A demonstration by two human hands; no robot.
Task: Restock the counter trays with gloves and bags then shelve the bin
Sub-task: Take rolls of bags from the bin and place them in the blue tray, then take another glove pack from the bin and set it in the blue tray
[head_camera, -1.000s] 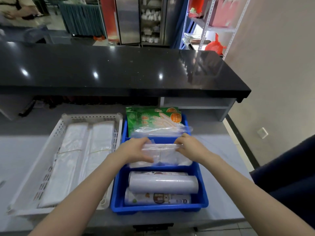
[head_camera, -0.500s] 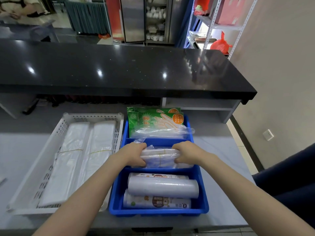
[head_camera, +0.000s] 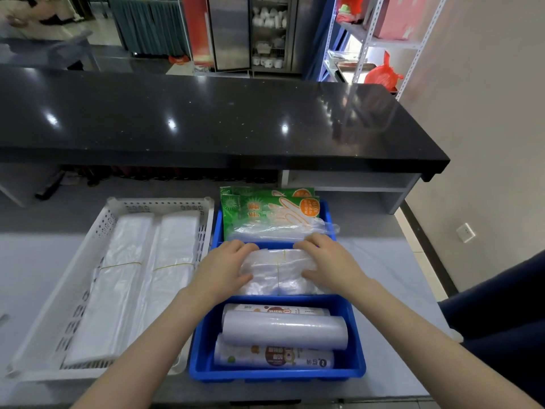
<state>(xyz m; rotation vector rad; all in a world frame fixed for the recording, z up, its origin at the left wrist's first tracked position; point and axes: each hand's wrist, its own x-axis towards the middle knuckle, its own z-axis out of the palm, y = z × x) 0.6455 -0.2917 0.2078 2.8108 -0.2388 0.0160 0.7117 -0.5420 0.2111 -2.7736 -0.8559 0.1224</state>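
Note:
A blue divided tray [head_camera: 203,343] sits in front of me on the grey counter. Its far compartment holds green packs of disposable gloves [head_camera: 265,211]. A rubber-banded bundle of clear plastic bags [head_camera: 278,273] lies in the middle compartment. My left hand [head_camera: 224,267] and my right hand [head_camera: 327,261] press on its two ends, fingers curled over it. Plastic rolls [head_camera: 283,335] fill the near compartment. A white perforated tray [head_camera: 73,278] to the left holds two banded stacks of white bags [head_camera: 141,273].
A black raised countertop [head_camera: 206,122] runs across behind the trays, with an open shelf [head_camera: 348,184] under its right end. A metal rack [head_camera: 383,45] with a red bag stands at the back right. A dark blue object [head_camera: 501,305] is at my right.
Both hands have lowered the bundle of clear bags into the blue tray's middle compartment and now press it flat; earlier it was held slightly above the tray.

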